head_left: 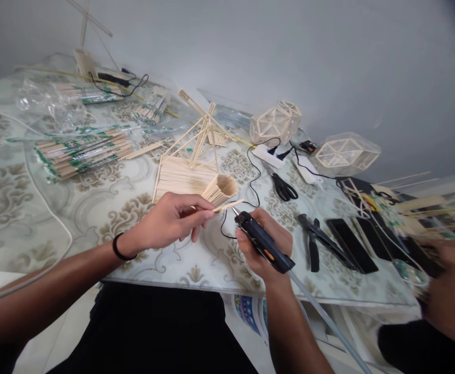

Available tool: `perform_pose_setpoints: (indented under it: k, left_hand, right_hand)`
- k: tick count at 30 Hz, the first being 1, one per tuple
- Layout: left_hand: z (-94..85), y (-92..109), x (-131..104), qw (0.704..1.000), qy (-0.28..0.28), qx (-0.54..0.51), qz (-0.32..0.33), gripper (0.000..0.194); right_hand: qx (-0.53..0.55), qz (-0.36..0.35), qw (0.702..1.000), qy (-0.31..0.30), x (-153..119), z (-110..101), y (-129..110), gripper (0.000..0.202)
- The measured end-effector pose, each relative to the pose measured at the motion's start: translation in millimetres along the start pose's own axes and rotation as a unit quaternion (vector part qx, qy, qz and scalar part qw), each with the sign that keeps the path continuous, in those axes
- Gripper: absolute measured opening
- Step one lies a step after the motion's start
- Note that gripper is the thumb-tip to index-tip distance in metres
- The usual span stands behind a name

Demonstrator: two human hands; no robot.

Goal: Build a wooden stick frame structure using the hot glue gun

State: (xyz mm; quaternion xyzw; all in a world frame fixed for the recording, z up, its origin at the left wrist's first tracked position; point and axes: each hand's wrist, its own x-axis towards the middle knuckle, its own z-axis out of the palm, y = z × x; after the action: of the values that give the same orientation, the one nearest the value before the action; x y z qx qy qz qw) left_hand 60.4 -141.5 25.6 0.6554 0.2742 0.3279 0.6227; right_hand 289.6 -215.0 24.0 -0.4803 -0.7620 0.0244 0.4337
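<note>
Between thumb and fingers, my left hand [176,218] pinches a short, thin wooden stick [230,205] that points right. My right hand [268,241] is wrapped round a black hot glue gun [264,240] with an orange mark; a long translucent glue stick [328,317] trails from its back end. The gun's metal nozzle is at the underside of the wooden stick; whether they touch I cannot tell. Just behind my left hand stands a hollow cup of upright sticks [221,189]. It adjoins a flat stick panel [184,175] carrying a frame of sticks [204,124].
Bagged bundles of chopsticks [87,153] lie at left. Scissors [284,188], pliers [309,241], a dark phone [352,244] and power strips [270,156] are at right. Geometric stick frames [348,150] stand near the wall. A co-worker's blurred hand [453,291] is at far right.
</note>
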Motion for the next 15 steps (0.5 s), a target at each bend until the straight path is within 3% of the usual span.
perform_pose_setpoints:
  k: [11,13,15]
  left_hand:
    - [-2.0,2,0,0.999,-0.012,-0.031,0.003,0.019]
    - [-5.2,6,0,0.999,-0.011,-0.04,0.002,0.018]
    - [-11.0,8,0,0.999,0.007,-0.051,0.005,0.019]
  right_hand:
    - [0.012,-0.011,1.0,0.001,-2,-2,7,0.016]
    - [-0.042,0.04,0.998,0.003,-8,-15,23,0.014]
    - [-0.143,0.148,0.979,0.006,-16,-33,50,0.018]
